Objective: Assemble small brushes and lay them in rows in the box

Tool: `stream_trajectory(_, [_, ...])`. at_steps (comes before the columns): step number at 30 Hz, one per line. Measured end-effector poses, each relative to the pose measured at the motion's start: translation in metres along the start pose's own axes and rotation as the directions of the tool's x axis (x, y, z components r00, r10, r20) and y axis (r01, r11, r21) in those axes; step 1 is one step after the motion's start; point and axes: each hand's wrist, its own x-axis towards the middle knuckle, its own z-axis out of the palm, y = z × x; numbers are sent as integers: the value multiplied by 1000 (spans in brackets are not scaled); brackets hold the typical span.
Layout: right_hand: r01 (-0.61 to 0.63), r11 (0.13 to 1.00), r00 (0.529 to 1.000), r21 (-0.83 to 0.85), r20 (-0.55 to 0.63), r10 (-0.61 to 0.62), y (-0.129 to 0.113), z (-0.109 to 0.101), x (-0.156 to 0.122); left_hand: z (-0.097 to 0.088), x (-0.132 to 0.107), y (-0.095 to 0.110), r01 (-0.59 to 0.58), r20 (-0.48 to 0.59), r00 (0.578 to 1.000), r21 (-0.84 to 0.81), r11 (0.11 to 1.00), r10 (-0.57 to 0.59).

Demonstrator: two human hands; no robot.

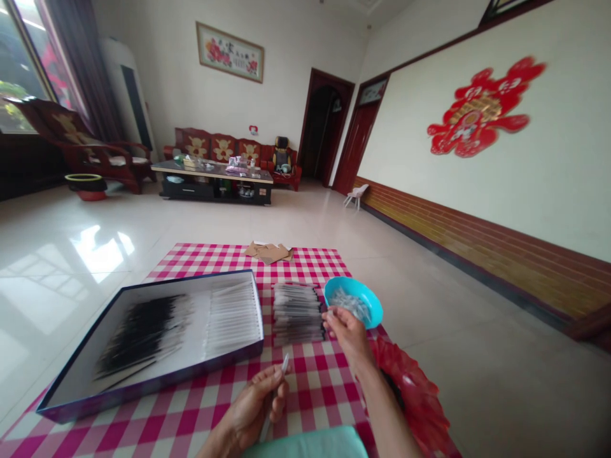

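My left hand point(264, 402) is closed around a slim clear tube point(285, 364), whose tip points up and away from me. The fingers of my right hand point(344, 327) are pinched together beside a turquoise bowl point(377, 305); something pale may be between them, too small to name. Small clear plastic pieces point(351, 302) fill part of the bowl. Left of that hand lies a stack of thin clear sticks with dark ends point(296, 312). A shallow dark-blue box point(143, 394) holds many black sticks point(143, 331) on its left side and a row of clear-white tubes point(231, 315) on its right.
A pink-and-white checked cloth point(315, 375) covers the table. Torn cardboard pieces point(270, 252) lie at its far edge. Red plastic point(410, 394) sits by my right forearm, and a pale green item point(310, 445) lies closest to me. A coffee table point(214, 181) stands across the room.
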Motion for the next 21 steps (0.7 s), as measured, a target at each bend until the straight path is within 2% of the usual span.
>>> stream_trajectory(5, [17, 960, 991, -279, -124, -53, -3, -34, 68, 2, -2, 1, -20, 3, 1000, -20, 1000, 20])
stream_trajectory(7, [8, 932, 982, -362, -175, -76, -2, -43, 82, 3, -3, 2, -26, 0, 1000, -29, 999, 26])
stream_trajectory(9, [19, 906, 973, -423, -202, -115, -5, -47, 84, 4, -3, 3, -29, 1, 1000, -38, 999, 29])
stream_trajectory(12, [92, 877, 965, -472, -174, -195, -12, -42, 65, 5, -3, 4, -34, 12, 999, -53, 998, 35])
stream_trajectory(15, [212, 864, 959, -456, -72, -273, -8, -21, 22, 7, -3, 3, -67, 26, 997, -47, 997, 68])
stream_trajectory(18, [392, 858, 918, -331, 80, -388, 18, 8, -26, 12, -5, 0, -95, 27, 995, -9, 995, 95])
stream_trajectory(21, [453, 837, 891, -306, 147, -429, 56, 31, -59, 19, -14, 9, -128, 57, 991, 80, 989, 123])
